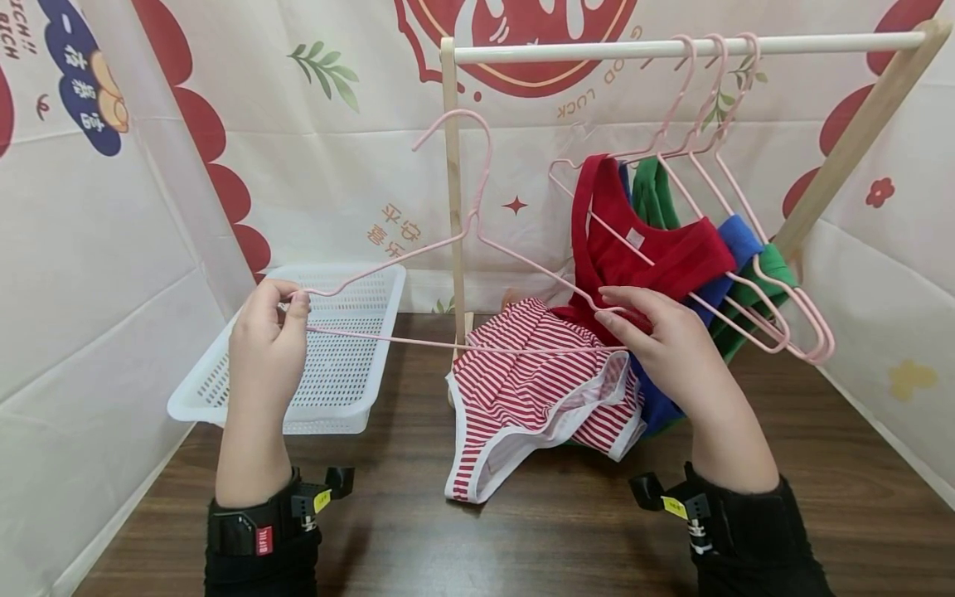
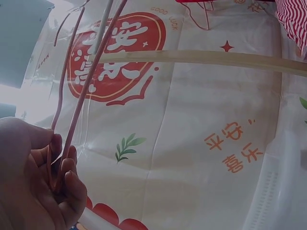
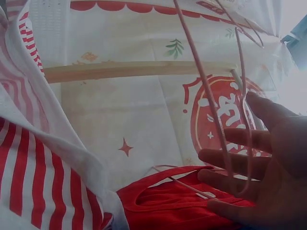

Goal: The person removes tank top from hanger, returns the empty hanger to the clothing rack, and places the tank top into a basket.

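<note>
The left hand (image 1: 264,332) is gripping one end of a pink wire hanger (image 1: 475,217), its fingers curling round the bent wire, while the right hand (image 1: 675,344) is touching the other end with its fingers extended and spread apart, the wire lying against them and the thumb resting near the upper strand. The hanger is stretching between the two hands, its hook standing upright above them and its bottom bar passing across the front of a red-and-white striped garment (image 1: 530,381). That garment, edged in white, is lying crumpled between the hands, nearer the right one, with blue cloth (image 1: 656,406) showing from under it. Beyond the right hand, a red garment (image 1: 622,215), a blue garment (image 1: 739,239) and a green garment (image 1: 776,269) are hanging on three more hangers (image 1: 682,85), hooked over the white rail of a rack (image 1: 567,54). Behind the left hand and partly hidden by it, a white perforated basket (image 1: 385,344) is sitting on the brown table (image 1: 537,547). A printed cloth backdrop (image 1: 336,191) is rising beyond both hands, and black cuffs (image 1: 261,539) are covering the wrists.
</note>
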A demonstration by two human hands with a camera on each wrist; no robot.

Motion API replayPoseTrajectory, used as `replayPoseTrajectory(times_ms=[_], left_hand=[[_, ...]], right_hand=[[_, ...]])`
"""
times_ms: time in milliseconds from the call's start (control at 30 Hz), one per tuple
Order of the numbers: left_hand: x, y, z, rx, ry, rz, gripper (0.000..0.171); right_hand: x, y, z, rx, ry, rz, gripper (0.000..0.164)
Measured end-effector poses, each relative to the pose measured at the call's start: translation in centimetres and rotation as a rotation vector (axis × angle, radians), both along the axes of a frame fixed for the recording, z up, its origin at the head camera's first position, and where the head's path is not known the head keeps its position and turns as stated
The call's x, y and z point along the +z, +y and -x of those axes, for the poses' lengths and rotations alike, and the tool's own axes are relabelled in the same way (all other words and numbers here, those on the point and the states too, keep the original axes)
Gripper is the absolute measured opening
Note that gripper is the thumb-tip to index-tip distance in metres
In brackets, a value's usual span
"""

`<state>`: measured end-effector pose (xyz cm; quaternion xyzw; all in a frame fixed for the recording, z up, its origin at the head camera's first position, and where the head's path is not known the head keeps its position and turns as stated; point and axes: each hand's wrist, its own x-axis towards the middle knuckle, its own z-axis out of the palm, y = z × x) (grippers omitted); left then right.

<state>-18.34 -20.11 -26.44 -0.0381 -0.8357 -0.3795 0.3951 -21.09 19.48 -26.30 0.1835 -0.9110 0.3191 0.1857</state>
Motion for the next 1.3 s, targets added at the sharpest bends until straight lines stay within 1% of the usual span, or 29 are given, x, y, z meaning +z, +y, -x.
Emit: replayPoseTrajectory(times_ms=[233, 333, 433, 533, 633, 700, 767, 867, 1000, 1133, 1300], left_hand=[[0.1, 0.0, -0.2, -0.011, -0.013, -0.026, 0.026], [0.2, 0.0, -0.4, -0.014, -0.022, -0.039, 0.026], [0.4, 0.0, -0.6, -0.022, -0.032, -0.061, 0.027], [0.4, 0.0, -0.7, -0.043, -0.031, -0.088, 0.025], [0.3, 0.1, -0.7, -0.083, -0.026, -0.112, 0.024], [0.2, 0.2, -0.6, -0.106, -0.02, -0.124, 0.023], [0.1, 0.3, -0.5, -0.13, -0.023, -0.134, 0.022], [0.1, 0.6, -0.1, -0.15, -0.026, -0.14, 0.023], [0.3, 1.0, 0.2, -0.154, -0.038, -0.141, 0.025], [0.4, 1.2, 0.2, -0.171, -0.047, -0.122, 0.026], [0.3, 1.3, 0.2, -0.193, -0.064, -0.127, 0.027]], right_hand=[[0.0, -0.1, -0.2, 0.005, 0.042, 0.009, 0.038], [0.0, 0.0, -0.4, 0.005, 0.09, 0.006, 0.031], [0.0, 0.0, -0.4, 0.009, 0.163, 0.012, 0.025], [0.0, 0.2, -0.3, 0.045, 0.235, 0.043, 0.021], [-0.2, 0.4, -0.1, 0.115, 0.269, 0.118, 0.022], [-0.3, 0.5, -0.1, 0.147, 0.245, 0.19, 0.023], [-0.5, 0.8, 0.0, 0.162, 0.228, 0.238, 0.024], [-0.7, 1.2, -0.1, 0.164, 0.203, 0.277, 0.021], [-0.5, 1.7, -0.7, 0.176, 0.192, 0.303, 0.018], [-0.2, 2.1, -1.7, 0.151, 0.188, 0.326, 0.017], [0.2, 2.6, -2.9, 0.088, 0.244, 0.295, 0.018]])
